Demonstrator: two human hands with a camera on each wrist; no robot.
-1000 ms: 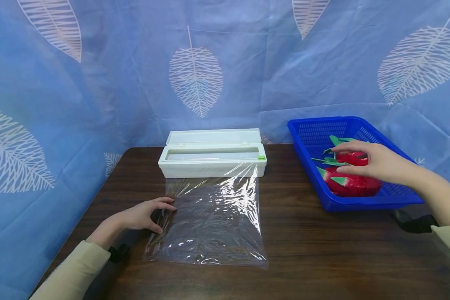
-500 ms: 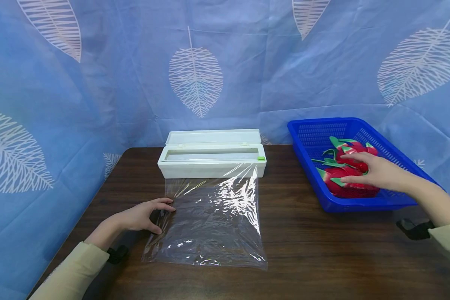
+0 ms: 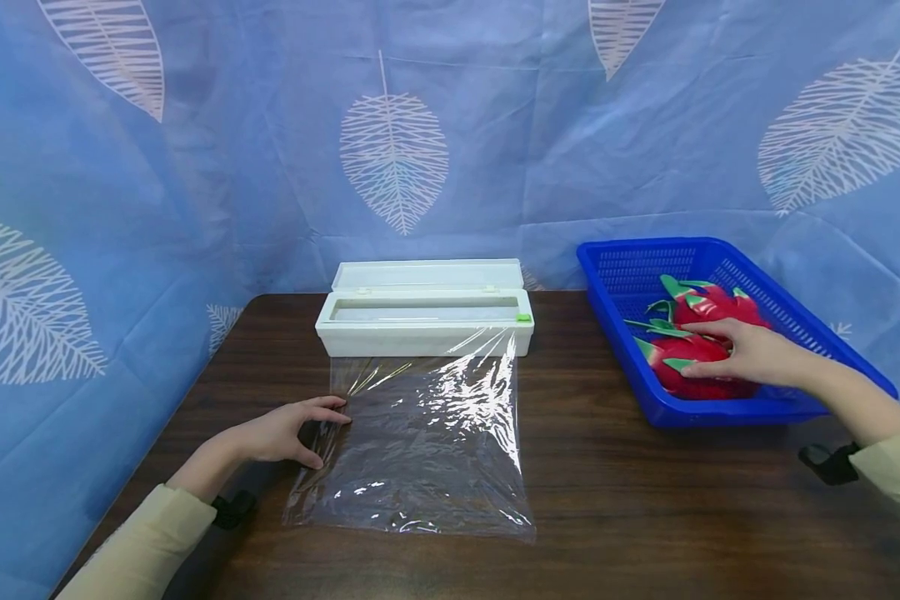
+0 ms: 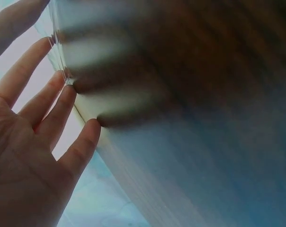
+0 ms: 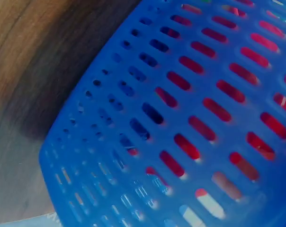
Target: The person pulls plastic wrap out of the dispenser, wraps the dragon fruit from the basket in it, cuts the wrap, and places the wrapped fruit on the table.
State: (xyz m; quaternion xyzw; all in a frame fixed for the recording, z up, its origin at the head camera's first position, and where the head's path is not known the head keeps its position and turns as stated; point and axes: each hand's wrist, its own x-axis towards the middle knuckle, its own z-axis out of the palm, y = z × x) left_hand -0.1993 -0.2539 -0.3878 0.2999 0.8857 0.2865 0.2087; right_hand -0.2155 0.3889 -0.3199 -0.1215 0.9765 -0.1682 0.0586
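A sheet of clear cling film (image 3: 427, 450) lies on the dark wooden table, drawn out from a white cling film dispenser box (image 3: 423, 337) whose lid stands up. My left hand (image 3: 281, 432) rests at the film's left edge, fingers spread; in the left wrist view its fingertips (image 4: 72, 87) touch down by the film's edge. Over at the right, a blue plastic basket (image 3: 622, 367) holds two red dragon fruits with green tips. The fingers and thumb of my right hand (image 3: 757, 354) curve round the nearer dragon fruit (image 3: 697, 354); the farther dragon fruit (image 3: 712, 304) lies just behind.
A green slider (image 3: 523, 317) sits at the dispenser's right end. Behind the table hangs a blue cloth (image 3: 480, 167) with white leaf prints. The basket's slotted side (image 5: 181, 94) fills most of the right wrist view, with red showing through. Bare tabletop (image 3: 607, 508) lies in front of the basket.
My right hand has come down onto the nearer dragon fruit in the basket, its fingers drawing closer round it. The left hand and the film have stayed put.
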